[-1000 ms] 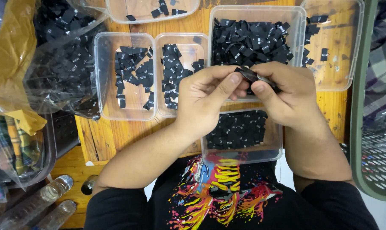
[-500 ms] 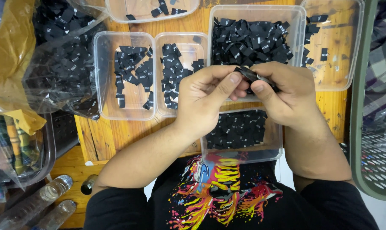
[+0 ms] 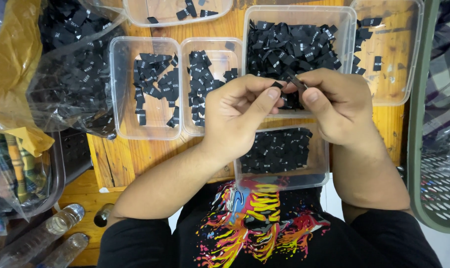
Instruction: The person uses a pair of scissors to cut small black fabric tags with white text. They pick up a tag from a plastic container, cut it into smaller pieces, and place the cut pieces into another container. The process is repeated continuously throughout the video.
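Observation:
My left hand (image 3: 240, 111) and my right hand (image 3: 336, 104) meet above the wooden table (image 3: 121, 159), fingertips pinching a small bunch of black fabric size labels (image 3: 290, 81) between them. Right behind the hands a large clear plastic tub (image 3: 298, 14) is heaped with black labels. Under my wrists a smaller clear tub (image 3: 284, 179) holds a flat layer of the same labels. Left of my left hand stand two clear tubs side by side, the left tub (image 3: 117, 89) and the middle tub (image 3: 186, 89), each partly filled with labels.
A clear plastic bag (image 3: 71, 74) of black labels bulges at the left over a yellow bag (image 3: 11, 54). More clear tubs sit at the top (image 3: 135, 19) and at the right (image 3: 408, 74). A green basket (image 3: 423, 173) stands at the right edge, plastic bottles (image 3: 46, 233) at bottom left.
Both hands stay together over the tubs; the fingers have shifted slightly on the small bunch of labels. Nothing else moved.

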